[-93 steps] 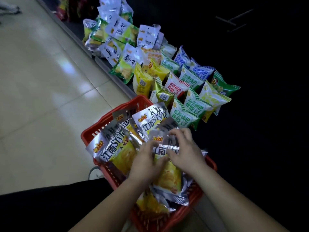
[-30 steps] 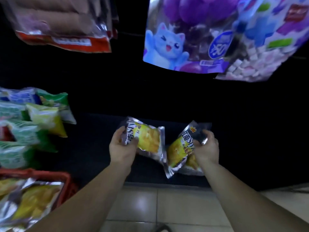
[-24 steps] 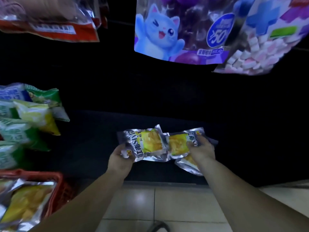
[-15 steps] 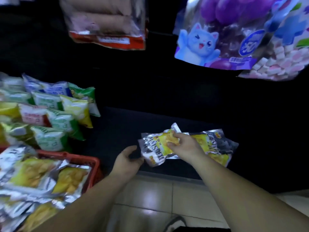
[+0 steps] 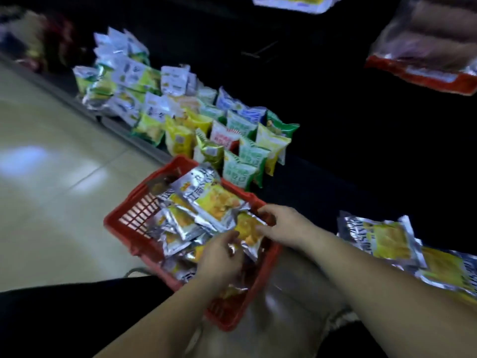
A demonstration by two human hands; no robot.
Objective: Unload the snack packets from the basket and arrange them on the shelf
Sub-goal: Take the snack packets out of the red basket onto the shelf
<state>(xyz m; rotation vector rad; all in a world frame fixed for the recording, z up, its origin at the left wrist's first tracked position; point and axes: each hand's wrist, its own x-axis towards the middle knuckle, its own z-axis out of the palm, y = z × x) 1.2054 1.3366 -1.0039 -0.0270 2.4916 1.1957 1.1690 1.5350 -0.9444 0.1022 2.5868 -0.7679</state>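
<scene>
Pale tiles [image 5: 51,202] are bordering a dark shelf [image 5: 322,192] where two silver packets [image 5: 382,239] are lying flat, lengthwise along its edge; left hand [image 5: 222,257] and right hand [image 5: 286,226] are pinching another packet [image 5: 247,227] in the red basket [image 5: 224,319].

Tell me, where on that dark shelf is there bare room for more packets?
The widest bare stretch of the dark shelf lies between the green packets and the silver-yellow packets laid at the right. Left of the green packets it is crammed. The red basket is heaped with foil packets, with the left hand and right hand in it.
</scene>
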